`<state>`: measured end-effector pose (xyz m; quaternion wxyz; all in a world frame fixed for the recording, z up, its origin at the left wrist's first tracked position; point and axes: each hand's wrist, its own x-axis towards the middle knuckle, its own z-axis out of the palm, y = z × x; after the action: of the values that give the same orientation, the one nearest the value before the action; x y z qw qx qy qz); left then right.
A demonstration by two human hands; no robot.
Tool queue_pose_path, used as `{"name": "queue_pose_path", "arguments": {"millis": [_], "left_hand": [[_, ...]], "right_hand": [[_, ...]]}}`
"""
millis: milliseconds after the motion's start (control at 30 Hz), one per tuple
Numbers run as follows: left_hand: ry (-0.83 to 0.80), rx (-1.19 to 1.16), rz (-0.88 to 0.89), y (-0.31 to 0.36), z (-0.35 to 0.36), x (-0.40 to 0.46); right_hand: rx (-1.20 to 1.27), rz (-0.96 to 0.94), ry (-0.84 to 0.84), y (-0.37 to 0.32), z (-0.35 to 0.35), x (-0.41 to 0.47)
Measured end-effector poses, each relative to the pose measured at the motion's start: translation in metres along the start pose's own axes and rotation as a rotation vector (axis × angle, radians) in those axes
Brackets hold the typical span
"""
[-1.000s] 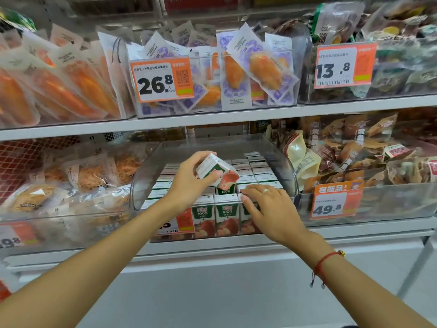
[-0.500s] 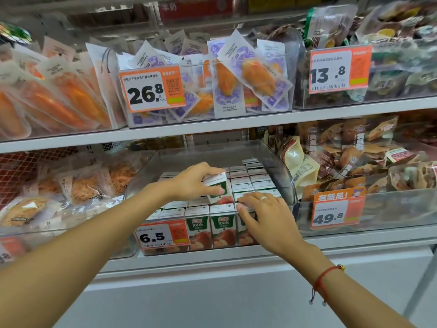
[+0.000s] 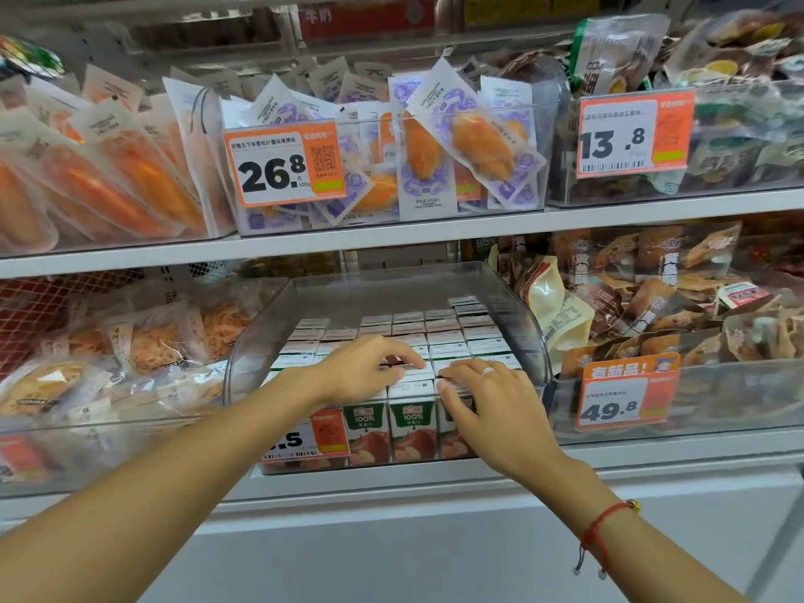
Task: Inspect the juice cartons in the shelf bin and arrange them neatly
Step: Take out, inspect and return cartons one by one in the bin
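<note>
A clear plastic shelf bin on the lower shelf holds rows of small white-topped juice cartons. The front row shows green labels with apples. My left hand lies over the second row, its fingers curled down on the top of one juice carton that sits level with its neighbours. My right hand, with a ring on one finger, rests with spread fingers on the front right cartons and holds nothing. It hides the front right carton's label.
An orange price tag hangs on the bin's front left. Bins of bagged snacks stand to the left and right. The shelf board above carries bins of orange and purple packets close over the carton bin.
My left hand has lowered the tilted carton it held above the bin down into the second row. My right hand stays on the front right cartons. The camera has moved closer.
</note>
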<state>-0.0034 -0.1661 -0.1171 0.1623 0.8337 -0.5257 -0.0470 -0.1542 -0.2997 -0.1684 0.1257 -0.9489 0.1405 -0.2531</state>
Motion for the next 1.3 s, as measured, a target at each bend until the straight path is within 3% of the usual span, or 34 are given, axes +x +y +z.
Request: {"name": "queue_pose_path", "arguments": {"millis": [400,467,567,700,800,900,1067,1200,1300], "left_hand": [[-0.044,-0.1,0.047,-0.014,-0.002,0.003],[0.007,-0.144,0.022,-0.016,-0.006,0.009],[0.045,-0.05,-0.036,-0.021,-0.016,0.022],[-0.151,0.21,-0.087,-0.026,-0.026,0.035],[-0.184,0.303,-0.064,-0.023,-0.033,0.043],[-0.194,0.329,-0.039,-0.022,-0.034,0.051],[-0.274,0.173,-0.041,-0.022,-0.033,0.059],[-0.313,0.317,-0.03,-0.015,-0.033,0.059],[-0.253,0.366,-0.057,-0.014,-0.034,0.055]], "right_hand": [[-0.003,0.001,-0.058,-0.002,-0.006,0.001],[0.009,0.004,-0.049,-0.002,-0.007,0.001],[0.014,0.015,-0.031,-0.003,-0.007,0.002],[-0.064,0.014,-0.035,-0.005,-0.004,0.005],[-0.093,0.022,-0.058,-0.005,-0.003,0.007],[-0.09,0.035,-0.052,-0.005,-0.003,0.008],[-0.077,0.056,-0.036,-0.004,-0.001,0.009],[-0.119,0.032,-0.068,-0.002,0.0,0.009],[-0.152,0.011,-0.094,-0.002,-0.002,0.009]]}}
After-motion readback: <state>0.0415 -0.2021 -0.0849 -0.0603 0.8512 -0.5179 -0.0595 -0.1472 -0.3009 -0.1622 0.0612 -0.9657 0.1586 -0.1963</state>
